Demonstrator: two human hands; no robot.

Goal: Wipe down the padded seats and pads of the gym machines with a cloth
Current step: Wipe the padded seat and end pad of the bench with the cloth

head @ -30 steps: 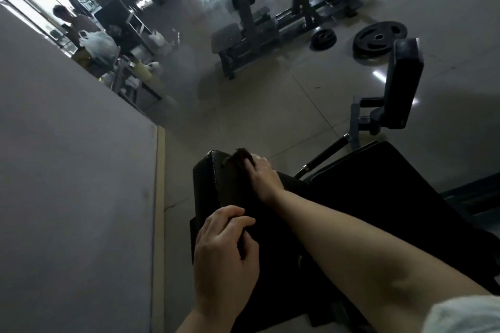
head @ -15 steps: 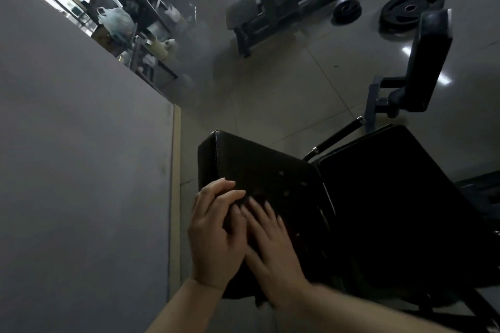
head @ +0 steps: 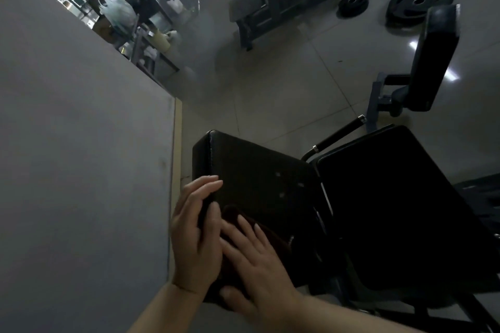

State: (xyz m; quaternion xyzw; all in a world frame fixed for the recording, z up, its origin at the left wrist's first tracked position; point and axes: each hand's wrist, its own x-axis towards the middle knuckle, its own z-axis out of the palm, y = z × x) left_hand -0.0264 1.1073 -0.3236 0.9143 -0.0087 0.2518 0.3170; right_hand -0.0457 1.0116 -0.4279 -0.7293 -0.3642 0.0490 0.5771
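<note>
The black pad (head: 257, 178) is the one being wiped now. A dark cloth (head: 270, 235) lies on the near part of the pad. The right hand (head: 259, 262) presses flat on the cloth with its fingers spread wide. The left hand (head: 193, 238) holds the pad's left edge, with its fingers curled round that edge, to keep the pad steady.

The far part of the pad has no cloth on it. I think the next move is to push the cloth away toward the far end of the pad, pressing down evenly. The big seat (head: 400, 211) just right of the pad likely comes after.
</note>
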